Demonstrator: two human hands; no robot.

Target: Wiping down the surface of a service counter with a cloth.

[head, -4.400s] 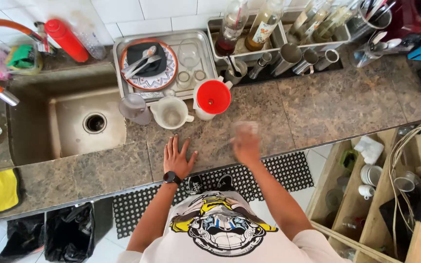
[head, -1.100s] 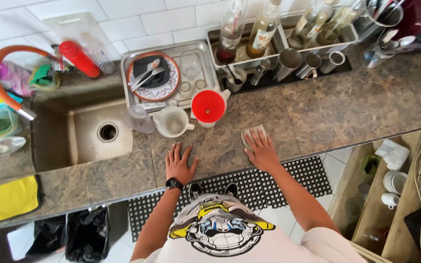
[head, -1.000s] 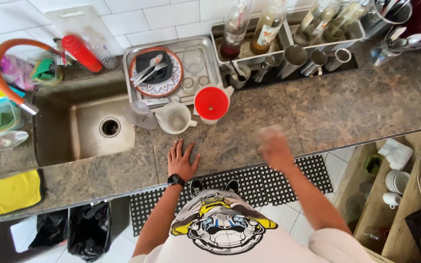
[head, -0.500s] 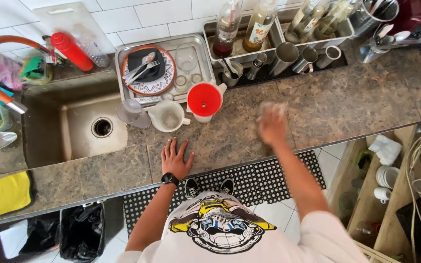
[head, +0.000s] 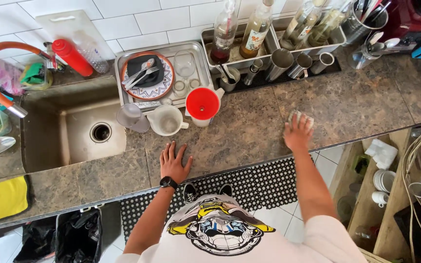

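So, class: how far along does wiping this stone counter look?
Done: cannot tell; no wet streaks show on the counter. In hand: the right hand presses a cloth near the front edge, while the left hand rests flat. Left: around the red funnel and white cup.

1 head camera, high above, facing straight down on countertop (head: 249, 136); wide, distant view.

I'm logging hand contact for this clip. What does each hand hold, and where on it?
The right hand presses down on a pale cloth, palm on top. The left hand lies flat on the countertop, holding nothing.
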